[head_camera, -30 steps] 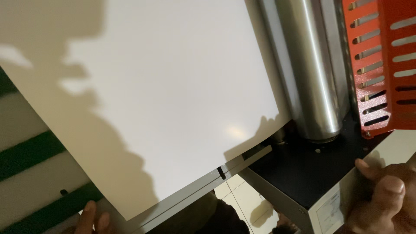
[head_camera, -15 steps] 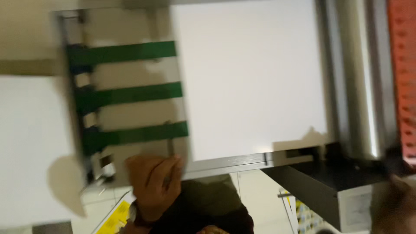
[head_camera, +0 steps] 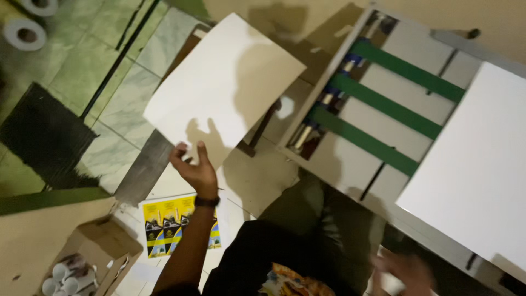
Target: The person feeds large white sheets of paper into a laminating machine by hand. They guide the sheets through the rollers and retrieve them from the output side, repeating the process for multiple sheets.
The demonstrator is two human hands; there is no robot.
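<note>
Holding a white sheet (head_camera: 222, 87) by its lower edge, the left hand (head_camera: 193, 169) reaches out over the tiled floor (head_camera: 118, 82), fingers (head_camera: 201, 152) spread slightly and pinched on the sheet's near edge. The sheet hangs tilted in the air, well apart from the machine, with open room all round its other three edges. To the right stands a feeder tray (head_camera: 350, 164) crossed by three green belts (head_camera: 383, 104); a second white sheet (head_camera: 476, 164) lies on it, its left edge covering the belts' far ends. The right hand (head_camera: 402, 271) is low by the tray's near edge, blurred, so I cannot tell whether its fingers are apart or together. A yellow printed sheet (head_camera: 175, 222) lies on the floor below the left wrist, and a cardboard box (head_camera: 96, 255) of white rolls sits near the corner.
</note>
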